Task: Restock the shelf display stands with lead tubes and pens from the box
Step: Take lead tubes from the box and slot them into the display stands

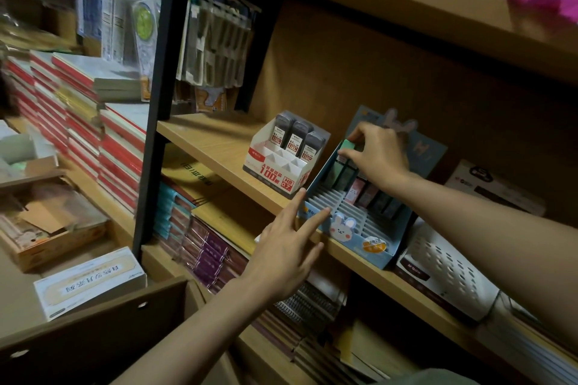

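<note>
We see right hand (380,153) pinching green lead tube (347,146) over blue display stand (353,222) back slots, seating it; left hand (289,244) spread flat, fingertips bracing stand's front corner against sliding.

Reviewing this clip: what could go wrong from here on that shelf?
1. The blue display stand overhangs the shelf edge; pushing the green tube in might tip it, though the left hand touches its front.
2. The right hand only pinches the tube's top, so it could slip.
</note>
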